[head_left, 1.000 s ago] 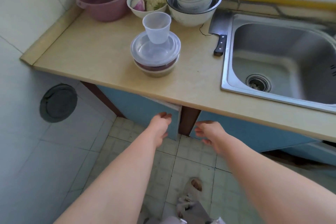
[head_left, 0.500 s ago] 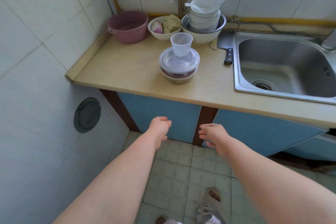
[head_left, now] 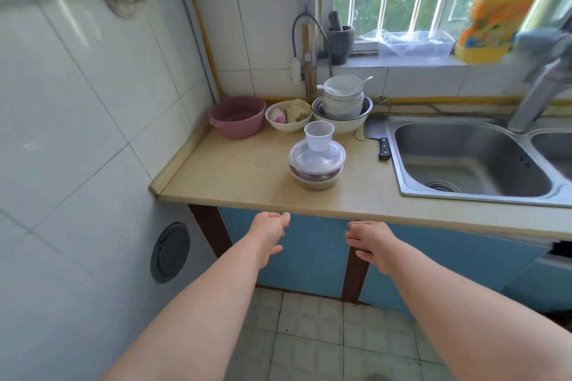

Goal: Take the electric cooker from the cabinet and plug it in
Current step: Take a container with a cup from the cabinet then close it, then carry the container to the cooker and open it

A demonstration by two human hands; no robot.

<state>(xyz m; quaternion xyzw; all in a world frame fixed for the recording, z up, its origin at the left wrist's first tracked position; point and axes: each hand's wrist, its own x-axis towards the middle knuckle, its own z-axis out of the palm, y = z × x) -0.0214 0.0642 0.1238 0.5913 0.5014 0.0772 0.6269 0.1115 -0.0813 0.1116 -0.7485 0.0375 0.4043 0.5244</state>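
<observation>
Both hands are hanging open and holding nothing, the left hand (head_left: 268, 233) and the right hand (head_left: 373, 241) just in front of the blue cabinet (head_left: 312, 254) under the front edge of the desk (head_left: 241, 185). The electric cooker is not showing; it is probably behind the shut doors. It is likely heavy and smooth, so two hands low on its sides are best. The front left corner of the desk is sitting bare, giving room to set it down.
</observation>
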